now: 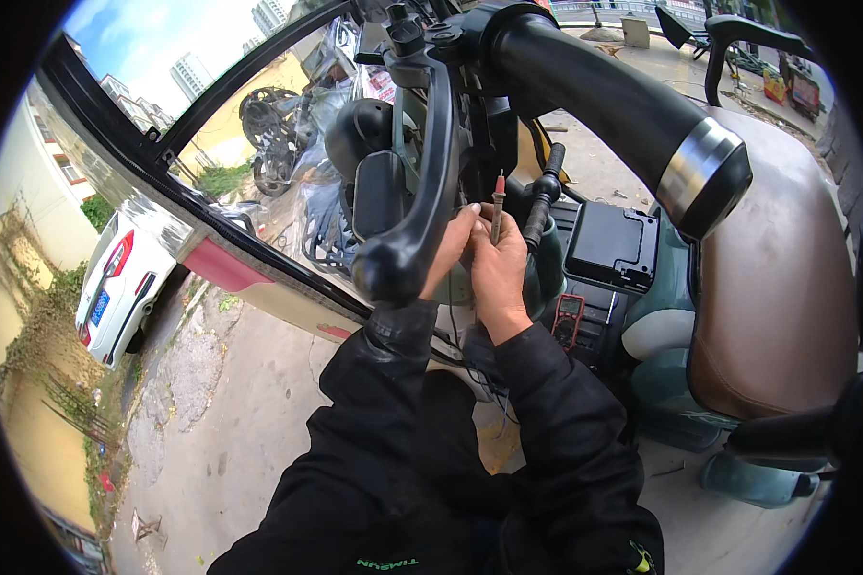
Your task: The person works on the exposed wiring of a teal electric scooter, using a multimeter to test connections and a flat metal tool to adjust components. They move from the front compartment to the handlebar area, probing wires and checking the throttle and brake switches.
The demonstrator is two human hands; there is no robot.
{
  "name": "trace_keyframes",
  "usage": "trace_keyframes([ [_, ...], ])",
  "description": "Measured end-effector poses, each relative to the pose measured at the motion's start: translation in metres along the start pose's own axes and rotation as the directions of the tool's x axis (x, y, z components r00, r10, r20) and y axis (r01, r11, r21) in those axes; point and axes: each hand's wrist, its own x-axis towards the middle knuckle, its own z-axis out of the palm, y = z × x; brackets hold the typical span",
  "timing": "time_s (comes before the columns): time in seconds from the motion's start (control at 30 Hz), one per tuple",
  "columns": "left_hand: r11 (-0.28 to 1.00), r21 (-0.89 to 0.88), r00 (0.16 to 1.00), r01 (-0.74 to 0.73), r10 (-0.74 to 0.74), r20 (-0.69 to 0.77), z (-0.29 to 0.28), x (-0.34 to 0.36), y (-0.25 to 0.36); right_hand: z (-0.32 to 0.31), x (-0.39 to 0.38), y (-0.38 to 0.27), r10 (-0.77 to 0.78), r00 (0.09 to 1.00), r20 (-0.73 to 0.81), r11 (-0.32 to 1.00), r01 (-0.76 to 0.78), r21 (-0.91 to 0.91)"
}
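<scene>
My right hand (pixel 501 278) is closed round a test probe (pixel 498 213) with a red upper end, pointing upward. Close against it, my left hand (pixel 454 247) has its fingers drawn together; the brake lever partly covers it, and whatever lies in its fingers is hidden. Both hands are at the front column of a small vehicle, under the handlebar. A red-framed multimeter (pixel 568 314) rests on the dark floor to the right of my right hand. Thin black leads (pixel 494 383) hang down below my wrists.
Above my hands are a black brake lever (pixel 438 182) and a thick handlebar grip (pixel 604 105). To the right lie a black box (pixel 612 244) and a brown seat (pixel 772 287). A door frame (pixel 259 254) crosses the left, with a white car (pixel 123 287) beyond.
</scene>
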Motion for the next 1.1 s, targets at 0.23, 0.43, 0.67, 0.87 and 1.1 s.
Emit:
trace_keyframes([
  [0.23, 0.999, -0.016, 0.996, -0.031, 0.030, -0.083, 0.007, 0.002, 0.009, -0.012, 0.004, -0.005, -0.081, 0.997, 0.012, 0.888, 0.078, -0.453],
  [0.43, 1.000, -0.004, 0.999, -0.011, 0.010, -0.037, 0.006, 0.000, 0.008, -0.026, -0.009, -0.021, -0.222, 0.970, 0.097, 0.527, 0.203, -0.826],
  [0.67, 0.885, 0.429, 0.943, -0.180, 0.279, -0.180, 0.009, 0.017, -0.001, -0.031, 0.000, -0.019, -0.192, 0.977, 0.090, 0.666, 0.197, -0.720],
  [0.87, 0.880, 0.473, 0.952, -0.056, 0.190, -0.241, 0.015, 0.018, 0.005, -0.036, 0.003, -0.024, -0.105, 0.977, 0.186, 0.762, 0.200, -0.616],
  [1.1, 0.845, 0.512, 0.977, -0.156, 0.207, -0.043, 0.007, 0.035, 0.013, -0.039, 0.014, -0.037, 0.068, 0.971, 0.227, 0.752, 0.100, -0.652],
])
